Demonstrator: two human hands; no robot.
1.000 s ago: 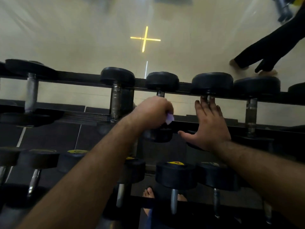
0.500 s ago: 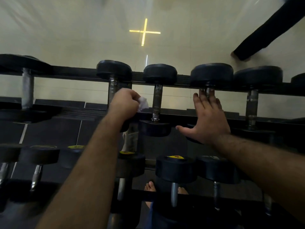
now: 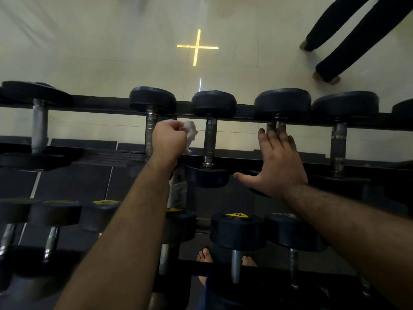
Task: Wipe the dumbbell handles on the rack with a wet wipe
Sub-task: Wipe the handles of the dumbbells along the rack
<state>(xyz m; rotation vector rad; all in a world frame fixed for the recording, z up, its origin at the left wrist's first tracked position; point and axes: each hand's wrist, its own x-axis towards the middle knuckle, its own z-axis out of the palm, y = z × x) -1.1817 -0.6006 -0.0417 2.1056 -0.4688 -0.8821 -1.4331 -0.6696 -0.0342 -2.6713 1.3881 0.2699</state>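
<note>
White crumpled wet wipe (image 3: 190, 133) sticking out of the left hand (image 3: 169, 139), squeezed tight in the fist, at 12 o'clock from the wrist. Rubbing beside the shiny grey metal handle (image 3: 150, 133) of a black round-ended dumbbell on the black metal rack (image 3: 245, 109). Resting flat at 3 o'clock, the right hand (image 3: 277, 162), fingers straight, gripping nothing, tips touching another dumbbell's bar. Maybe going wrong: wipe slipping out and falling, or missing the far side of the handle. Maybe nudging a dumbbell loose onto the bare toes (image 3: 204, 257) at 6 o'clock.
</note>
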